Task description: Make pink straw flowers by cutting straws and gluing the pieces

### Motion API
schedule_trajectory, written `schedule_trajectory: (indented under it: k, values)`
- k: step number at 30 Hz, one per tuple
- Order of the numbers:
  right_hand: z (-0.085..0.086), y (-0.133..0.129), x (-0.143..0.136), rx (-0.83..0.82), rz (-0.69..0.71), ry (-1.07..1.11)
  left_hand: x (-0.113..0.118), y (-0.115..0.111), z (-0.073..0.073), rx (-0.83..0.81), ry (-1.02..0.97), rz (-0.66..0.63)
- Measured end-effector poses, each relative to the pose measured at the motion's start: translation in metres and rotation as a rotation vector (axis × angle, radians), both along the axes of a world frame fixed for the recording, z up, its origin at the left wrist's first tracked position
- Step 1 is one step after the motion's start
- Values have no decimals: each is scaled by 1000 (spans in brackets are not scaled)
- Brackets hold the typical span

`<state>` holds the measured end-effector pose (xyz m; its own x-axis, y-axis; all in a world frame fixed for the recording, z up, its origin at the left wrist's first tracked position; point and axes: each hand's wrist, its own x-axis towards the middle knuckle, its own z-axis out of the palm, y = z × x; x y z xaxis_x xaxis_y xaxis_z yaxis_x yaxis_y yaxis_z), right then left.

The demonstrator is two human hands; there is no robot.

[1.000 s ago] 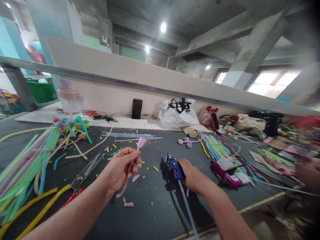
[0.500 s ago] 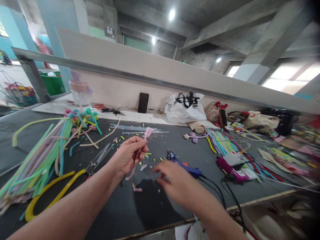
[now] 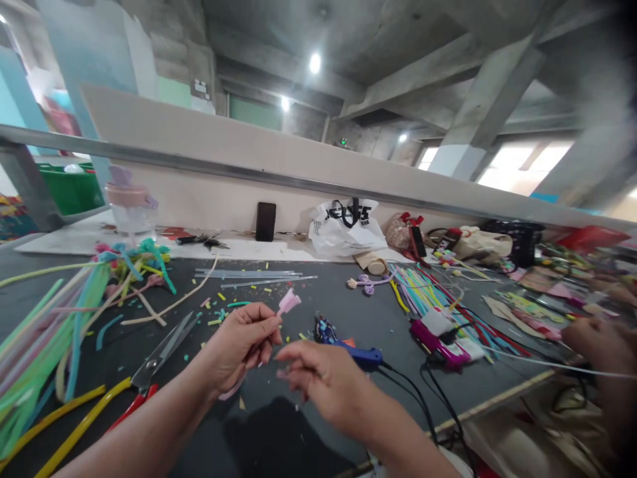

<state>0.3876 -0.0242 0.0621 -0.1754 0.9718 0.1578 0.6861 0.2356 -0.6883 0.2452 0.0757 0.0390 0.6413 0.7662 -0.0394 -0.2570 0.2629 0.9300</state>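
Observation:
My left hand (image 3: 251, 338) is closed on a pink fuzzy stem (image 3: 288, 303), pinching it between thumb and fingers. Its split, tufted end sticks up past the thumb, and a thin pink tail hangs below the palm. Just to the right is my right hand (image 3: 318, 378), fingers loosely bent and apart, with nothing visible in them; its fingertips are slightly blurred. Scissors (image 3: 154, 362) with long grey blades lie left of my left wrist. Behind my right hand rests a blue glue gun (image 3: 363, 355) with a cluttered, dark tip. Small coloured offcuts (image 3: 223, 313) are scattered around.
Fuzzy stems (image 3: 54, 332) are heaped at left, with another bundle (image 3: 413, 292) at right beside a magenta glue gun (image 3: 438, 345). Clear sticks (image 3: 253, 273), a phone (image 3: 265, 222) and a white bag (image 3: 343, 229) sit farther back. Another person's hand (image 3: 594, 338) is at far right.
The view has turned to the right, so the bench things appear farther left. My right hand has come closer to my left hand, which still holds the pink stem. Another person's hand has entered at right.

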Motion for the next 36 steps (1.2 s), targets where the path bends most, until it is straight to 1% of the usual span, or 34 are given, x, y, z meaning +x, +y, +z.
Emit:
schedule_trajectory:
  k: [2,5,8,12,16,22,26,27,29,31,33,36]
  values:
    - [7,3,12,-7,-104,145,1,-2,-1,19,21,2]
    - [8,9,21,-53,-214,341,2,-4,0,22,32,3]
    - [1,15,19,-73,-247,480,3,-7,2,-11,4,-2]
    - [-9,21,8,-107,-281,528,4,-11,4,-45,-73,-23]
    - [-15,25,-1,-141,-275,642,4,-11,4,-38,-117,-46]
    - [-23,28,-4,-142,-217,813,5,-9,3,-62,-127,-38]
    - [-25,27,-3,-138,-156,897,4,-7,2,-81,-130,-64]
    - [-26,27,-3,-148,-143,896,4,-5,2,-84,-134,-66]
    - [-27,26,-2,-140,-150,820,2,-1,2,-90,-140,-42]
    - [-28,25,0,-84,-208,668,1,2,2,-98,-135,-3]
    - [-28,24,1,-48,-267,516,1,3,3,-102,-121,8]
    - [-27,24,2,-105,-308,443,2,0,4,-105,-115,-17]
